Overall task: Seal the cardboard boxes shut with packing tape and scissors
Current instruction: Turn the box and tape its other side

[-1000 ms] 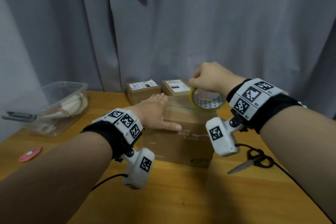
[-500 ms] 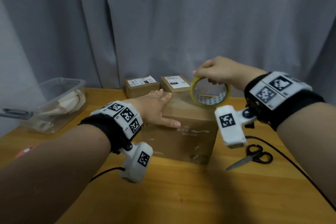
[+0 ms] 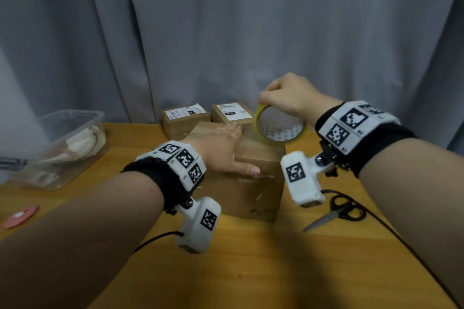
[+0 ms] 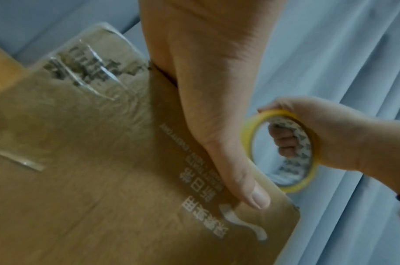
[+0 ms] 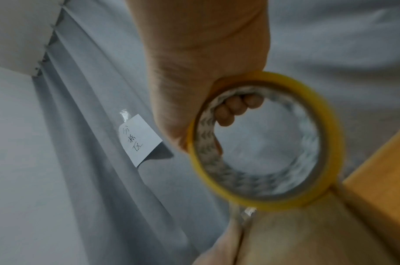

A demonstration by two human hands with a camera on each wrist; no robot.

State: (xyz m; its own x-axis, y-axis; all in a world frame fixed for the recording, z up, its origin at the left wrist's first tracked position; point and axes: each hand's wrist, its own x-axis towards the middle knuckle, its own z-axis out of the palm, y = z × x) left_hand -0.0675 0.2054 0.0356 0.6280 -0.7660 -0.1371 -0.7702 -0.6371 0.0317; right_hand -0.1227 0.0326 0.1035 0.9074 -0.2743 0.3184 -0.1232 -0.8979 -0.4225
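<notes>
My left hand [image 3: 221, 150] is pressing flat on the cardboard box [image 3: 253, 183] at the surface's centre; my right hand's [image 3: 288, 98] grip is curling round the tape roll [image 3: 280, 125] at the box's 1 o'clock. I'm keeping the strip taut along the seam.

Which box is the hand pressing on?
The big front box. The left hand lies flat on its top. The two small boxes behind it carry white labels, and no hand touches them.

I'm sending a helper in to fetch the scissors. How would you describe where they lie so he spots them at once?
Start at the wooden table and find the big cardboard box under the left hand. The scissors lie flat on the table just right of that box, below the right hand holding the yellow tape roll. They are the only black-handled, metal-bladed thing there.
</notes>
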